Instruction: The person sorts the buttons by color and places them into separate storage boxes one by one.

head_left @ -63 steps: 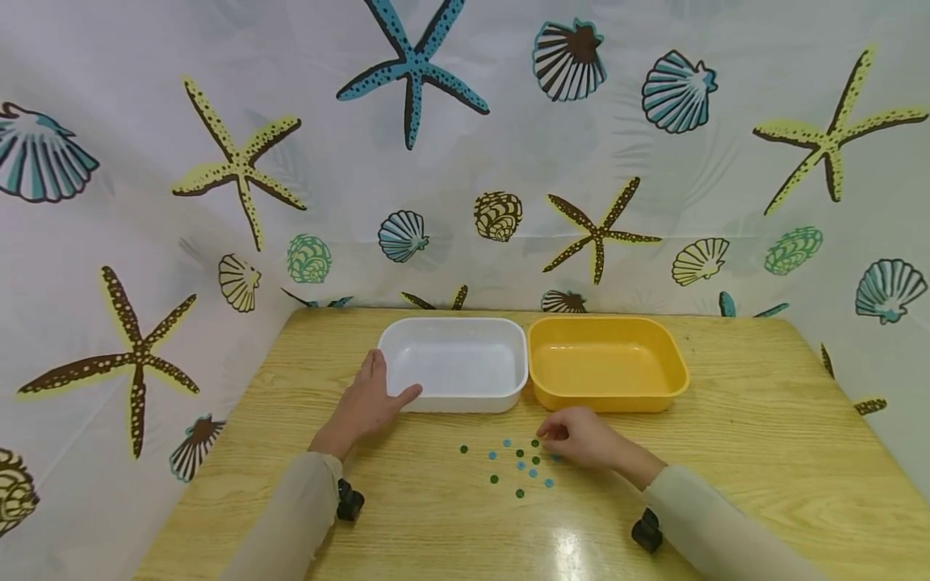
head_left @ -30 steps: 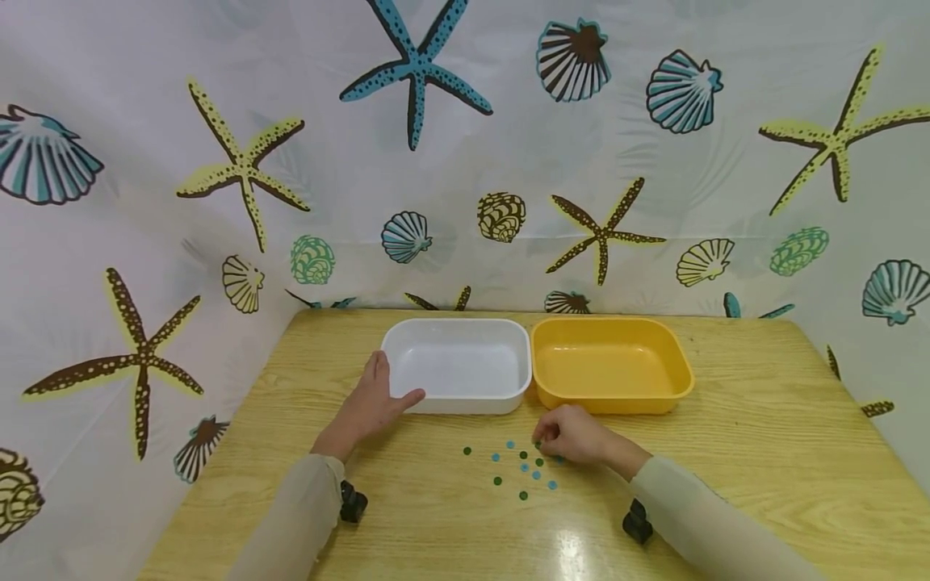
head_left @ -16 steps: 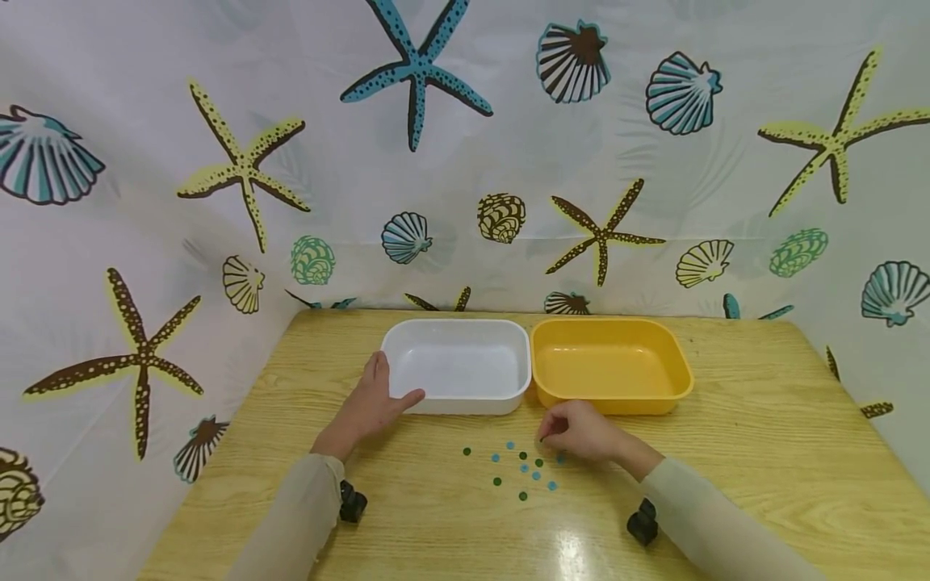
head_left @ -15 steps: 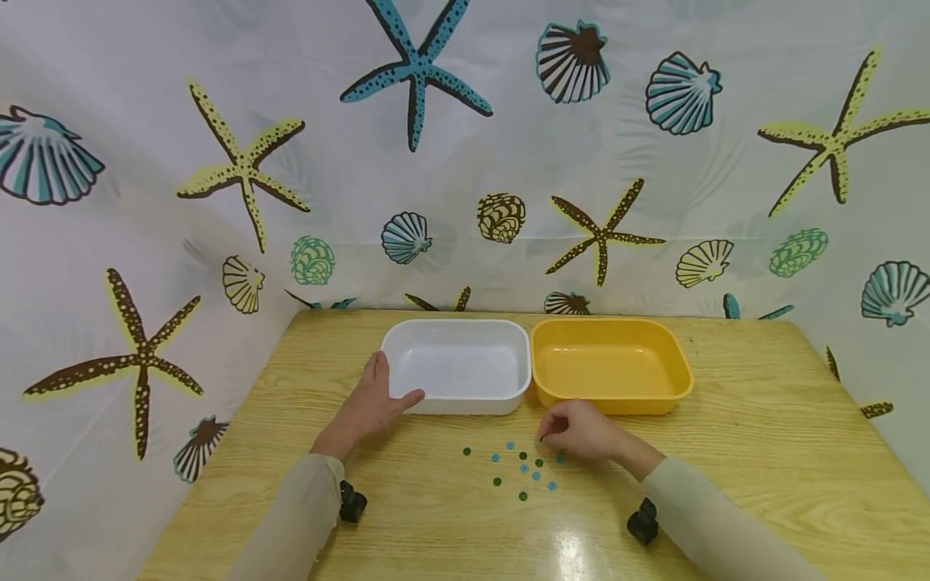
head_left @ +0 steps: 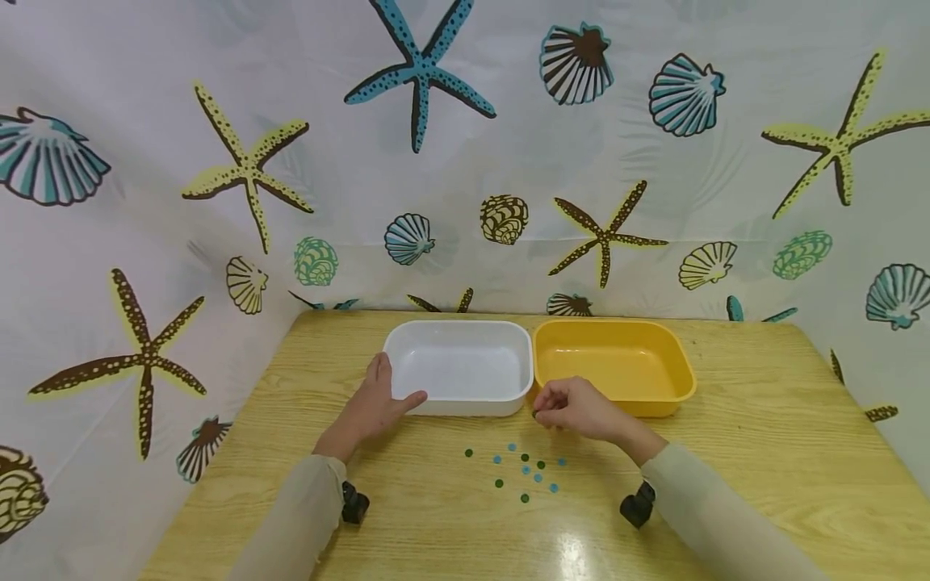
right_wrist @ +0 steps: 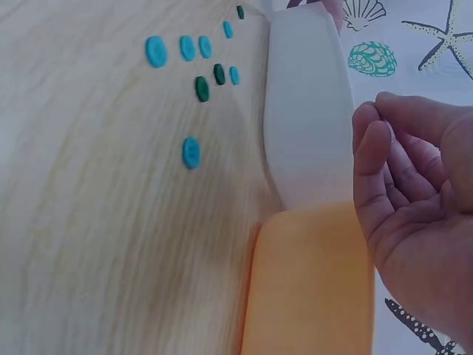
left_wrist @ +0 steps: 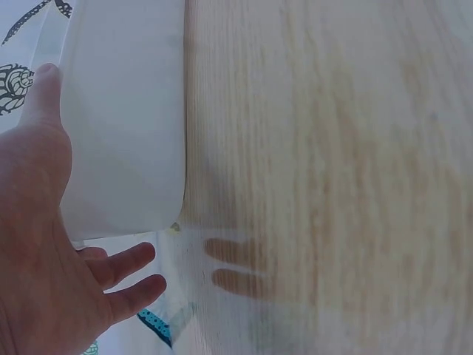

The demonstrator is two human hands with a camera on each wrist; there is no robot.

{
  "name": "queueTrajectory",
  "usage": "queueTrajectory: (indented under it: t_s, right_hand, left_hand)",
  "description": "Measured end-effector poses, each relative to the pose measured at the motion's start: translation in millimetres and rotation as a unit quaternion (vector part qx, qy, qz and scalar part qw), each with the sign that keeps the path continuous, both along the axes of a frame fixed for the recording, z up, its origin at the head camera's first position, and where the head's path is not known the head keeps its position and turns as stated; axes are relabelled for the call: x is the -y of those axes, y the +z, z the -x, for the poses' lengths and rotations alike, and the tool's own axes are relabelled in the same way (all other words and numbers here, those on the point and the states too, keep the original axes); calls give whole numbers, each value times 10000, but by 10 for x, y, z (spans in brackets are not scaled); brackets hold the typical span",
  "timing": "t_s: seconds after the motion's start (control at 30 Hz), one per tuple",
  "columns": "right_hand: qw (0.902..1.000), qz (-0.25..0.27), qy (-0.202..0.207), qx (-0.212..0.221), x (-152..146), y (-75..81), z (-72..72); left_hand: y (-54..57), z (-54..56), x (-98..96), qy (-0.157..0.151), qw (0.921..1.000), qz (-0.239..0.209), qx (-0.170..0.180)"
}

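My left hand (head_left: pixel 372 406) rests against the left end of a white plastic tub (head_left: pixel 465 407), its thumb straight at the front rim and its fingers along the side. In the left wrist view, two relaxed fingers (left_wrist: pixel 137 294) stick out past the tub's end. My right hand (head_left: pixel 584 410) pinches a small dark green button (head_left: pixel 535 415) between thumb and forefinger, in front of a yellow tub (head_left: pixel 639 408). From the right wrist the fingertips meet and hide that button. Several flat buttons lie scattered on the table, some blue (right_wrist: pixel 191 152), others green (right_wrist: pixel 202 89).
Both tubs stand side by side at the back of the wooden table (head_left: pixel 436 524), with nothing visible inside them. A white curtain (head_left: pixel 450 177) printed with shells and starfish surrounds the table at the back and sides.
My right hand has taken a green button off the table and carried it up toward the gap between the tubs. My left hand has stayed at the white tub.
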State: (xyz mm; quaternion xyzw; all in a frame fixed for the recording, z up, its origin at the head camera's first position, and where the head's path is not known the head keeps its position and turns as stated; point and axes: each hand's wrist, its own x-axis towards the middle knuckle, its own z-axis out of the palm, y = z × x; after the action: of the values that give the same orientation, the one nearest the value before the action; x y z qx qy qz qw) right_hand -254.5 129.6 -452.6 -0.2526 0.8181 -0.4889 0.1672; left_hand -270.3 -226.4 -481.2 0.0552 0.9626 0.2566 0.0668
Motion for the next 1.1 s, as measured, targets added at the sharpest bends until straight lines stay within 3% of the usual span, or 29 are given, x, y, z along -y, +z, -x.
queueTrajectory:
  t_s: [0.4,0.67,0.87,1.1]
  right_hand:
    - [9982,-19,-603,57,141,121,224]
    - [9978,-98,-616,-220,215,169,394]
    - [9944,-336,-1002,36,279,156,516]
    - [9924,-462,-1136,75,314,160,609]
  left_hand:
    - [-20,15,0,-29,10000,-20,26]
    - [-16,5,-4,18,9999,-37,104]
    - [-17,11,-1,19,9999,-4,123]
    - [-20,16,2,52,9998,11,168]
